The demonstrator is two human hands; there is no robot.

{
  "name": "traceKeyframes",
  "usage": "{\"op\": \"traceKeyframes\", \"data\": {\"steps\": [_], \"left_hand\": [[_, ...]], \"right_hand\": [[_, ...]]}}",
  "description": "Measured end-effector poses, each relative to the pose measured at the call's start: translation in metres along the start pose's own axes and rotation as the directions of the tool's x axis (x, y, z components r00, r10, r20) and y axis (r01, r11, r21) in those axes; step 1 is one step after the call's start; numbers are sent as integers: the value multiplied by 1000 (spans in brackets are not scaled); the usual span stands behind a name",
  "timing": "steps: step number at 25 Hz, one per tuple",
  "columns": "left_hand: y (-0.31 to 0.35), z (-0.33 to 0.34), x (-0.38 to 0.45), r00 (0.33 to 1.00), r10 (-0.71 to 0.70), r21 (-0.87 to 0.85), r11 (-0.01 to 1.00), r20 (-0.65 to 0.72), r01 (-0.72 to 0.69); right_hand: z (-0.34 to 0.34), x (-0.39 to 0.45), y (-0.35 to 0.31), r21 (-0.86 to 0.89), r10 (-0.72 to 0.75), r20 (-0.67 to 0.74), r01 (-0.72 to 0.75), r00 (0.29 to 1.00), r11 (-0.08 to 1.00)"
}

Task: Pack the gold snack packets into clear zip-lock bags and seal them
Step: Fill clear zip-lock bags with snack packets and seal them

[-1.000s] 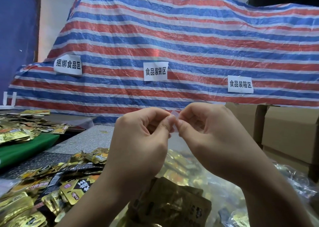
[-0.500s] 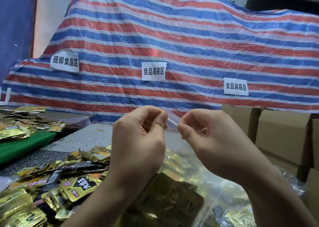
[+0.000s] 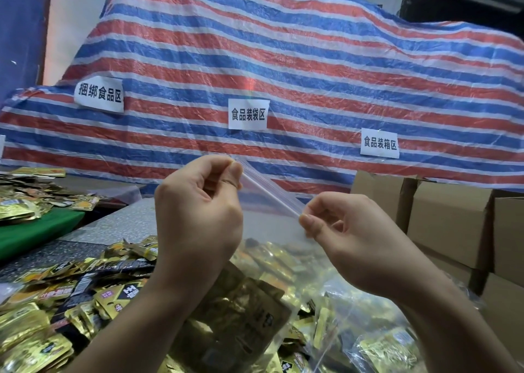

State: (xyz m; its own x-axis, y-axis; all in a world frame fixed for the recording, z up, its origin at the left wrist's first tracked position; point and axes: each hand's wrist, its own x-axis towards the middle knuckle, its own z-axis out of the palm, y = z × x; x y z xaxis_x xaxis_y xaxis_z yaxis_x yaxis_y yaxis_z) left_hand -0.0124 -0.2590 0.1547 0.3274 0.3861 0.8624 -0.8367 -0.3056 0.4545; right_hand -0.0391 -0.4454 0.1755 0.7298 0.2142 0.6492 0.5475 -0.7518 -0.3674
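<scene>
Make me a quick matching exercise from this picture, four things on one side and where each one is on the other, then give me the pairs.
Things:
1. left hand
2. right hand
3. cardboard boxes
4. green cloth

Places:
A. stacked at far right
B. pinching the zip strip's lower end
C. on the left table under gold packets
D. pinching the zip strip's upper end

Pairs: 1-D, 2-B, 3-A, 4-C

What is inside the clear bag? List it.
Inside the bag, pinched at its zip strip by the left hand and right hand, sit gold packets low down. The left forearm covers part, so their count cannot be told.
</scene>
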Motion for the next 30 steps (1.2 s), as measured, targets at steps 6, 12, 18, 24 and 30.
{"op": "traceKeyframes", "data": {"steps": [6,12,18,24,30], "left_hand": [[-7,-3,5,999,19,30,999,-46,-18],[-8,-5,9,997,3,32,999,-71,0],[-8,-6,11,998,-19,14,1000,-66,20],[-9,-6,12,997,-69,6,998,17,69],[-16,0,16,948,-248,-100,957,202,271]], "right_hand": [[2,-9,17,-25,41,3,-41,999,999],[2,-11,20,-80,-33,16,34,999,996],[0,-11,20,-64,-120,27,122,992,990],[-1,-9,29,-73,-211,49,214,976,974],[2,-4,48,268,-171,-96,191,981,944]]}}
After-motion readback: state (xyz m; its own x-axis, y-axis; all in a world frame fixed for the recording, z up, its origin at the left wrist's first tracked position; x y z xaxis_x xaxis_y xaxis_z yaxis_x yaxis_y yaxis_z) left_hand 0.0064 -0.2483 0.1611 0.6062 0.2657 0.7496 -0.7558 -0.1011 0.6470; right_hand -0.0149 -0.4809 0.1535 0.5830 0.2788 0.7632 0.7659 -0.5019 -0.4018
